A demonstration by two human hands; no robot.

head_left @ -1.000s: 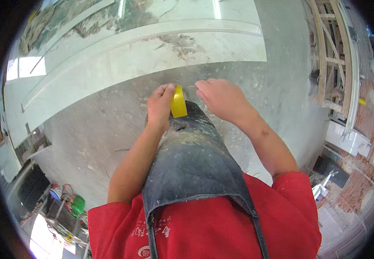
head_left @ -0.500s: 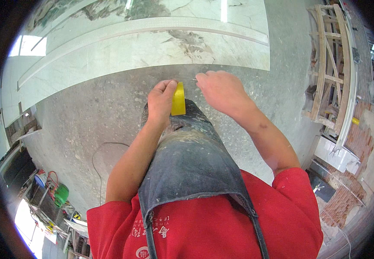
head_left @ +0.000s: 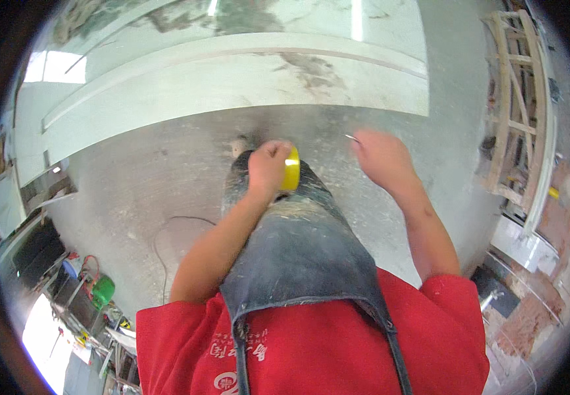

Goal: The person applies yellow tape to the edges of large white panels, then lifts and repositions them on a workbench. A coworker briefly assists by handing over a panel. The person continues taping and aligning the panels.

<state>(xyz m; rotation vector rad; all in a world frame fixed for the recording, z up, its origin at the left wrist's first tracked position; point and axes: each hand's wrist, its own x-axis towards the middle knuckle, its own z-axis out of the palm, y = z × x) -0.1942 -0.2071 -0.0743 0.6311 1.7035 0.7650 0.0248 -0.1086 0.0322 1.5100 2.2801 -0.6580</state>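
My left hand (head_left: 270, 168) is closed on a roll of yellow tape (head_left: 291, 172), its glossy outer face turned to the right. Off to the right and apart from the roll, my right hand (head_left: 385, 158) is closed, somewhat blurred. A thin, pale, pointed object (head_left: 352, 138) sticks out from its fingertips; its kind is not clear. Both hands are out in front of my dusty dark apron (head_left: 304, 257). Ahead of them lies a large glossy white slab (head_left: 245, 85) with grey-green veining.
A pale straight strip (head_left: 232, 49) runs along the slab. Wooden frames (head_left: 515, 112) stand at the right. A dark cable (head_left: 160, 250) curves over the concrete floor (head_left: 127, 197) on the left, near a green container (head_left: 102, 291) and cluttered shelving.
My right hand has moved right, farther from the tape, and the thin object shows more plainly. The whole view has shifted; one foot now shows beyond the left hand.
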